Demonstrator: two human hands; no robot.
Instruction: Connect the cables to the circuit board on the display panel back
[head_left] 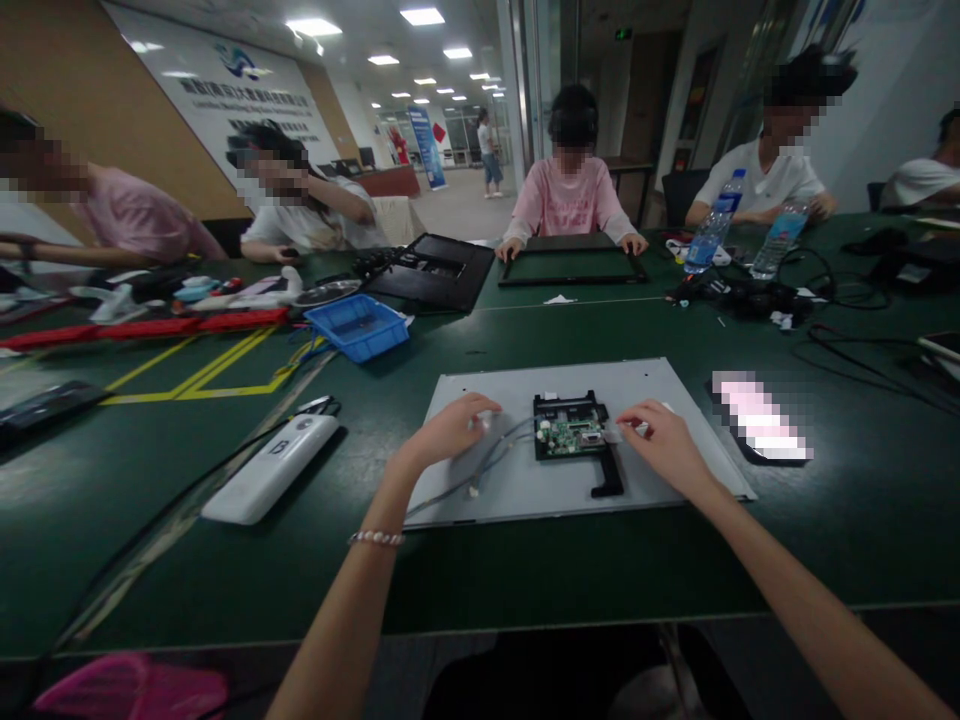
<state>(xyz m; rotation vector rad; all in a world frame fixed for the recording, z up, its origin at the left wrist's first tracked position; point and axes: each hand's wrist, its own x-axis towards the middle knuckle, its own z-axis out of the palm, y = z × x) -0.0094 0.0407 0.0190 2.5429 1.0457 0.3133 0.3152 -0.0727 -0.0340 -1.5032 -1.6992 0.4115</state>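
A pale flat panel point(517, 495), like the back of a display, lies on the green table in front of me. On it sits a black plastic bracket point(613, 472) with a green circuit board point(574, 436). Grey cables point(491, 462) run from the board toward the panel's lower left. My left hand point(454, 428) hovers over the panel's left part near the cables, fingers loosely bent and apart, holding nothing. At the board's right edge, my right hand point(664, 440) pinches what looks like a thin translucent strip point(612, 433); its exact kind is unclear.
A phone point(761, 418) lies right of the panel, a white power bank point(274, 470) with a black cable to the left. Beyond are a blue basket point(358, 328), a black casing point(435, 272) and water bottles point(712, 225). Across the table, a person holds a black frame point(574, 281).
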